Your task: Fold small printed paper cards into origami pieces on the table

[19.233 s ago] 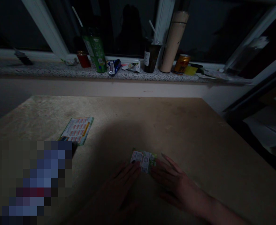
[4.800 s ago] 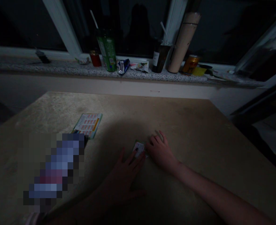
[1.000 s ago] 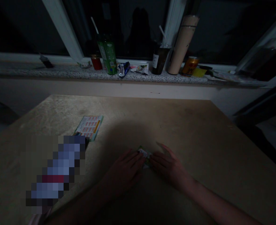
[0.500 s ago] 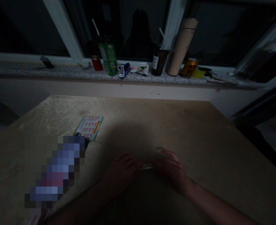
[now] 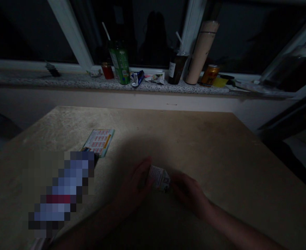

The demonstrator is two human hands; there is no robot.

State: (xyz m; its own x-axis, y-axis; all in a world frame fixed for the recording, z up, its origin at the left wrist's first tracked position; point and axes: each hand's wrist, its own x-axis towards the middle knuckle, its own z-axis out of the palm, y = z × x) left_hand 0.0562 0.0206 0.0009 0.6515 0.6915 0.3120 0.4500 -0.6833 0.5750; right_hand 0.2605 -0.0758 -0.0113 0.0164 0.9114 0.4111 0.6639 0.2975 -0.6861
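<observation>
A small folded printed paper (image 5: 158, 177), pale with fine lines of text and a darker picture at its right end, is held up between my hands above the wooden table (image 5: 184, 128). My left hand (image 5: 136, 185) grips its left side, thumb in front and fingers behind. At the paper's right edge my right hand (image 5: 192, 192) has its fingers curled, with the tips against the corner; shadow hides exactly how they hold it. Further left lies a flat printed card (image 5: 99, 141) with rows of red marks.
A pixelated blue shape (image 5: 69, 184) covers part of the left side; its kind cannot be made out. Along the stone sill (image 5: 75, 80) stand a green cup (image 5: 121, 66), a dark cup with a straw (image 5: 176, 69), a pink flask (image 5: 202, 52), a gold can (image 5: 210, 74) and crumpled wrappers (image 5: 137, 78).
The paper has been tilted up from nearly edge-on, so its printed face now shows. My left hand has turned with its thumb toward me, and my right fingers have curled in.
</observation>
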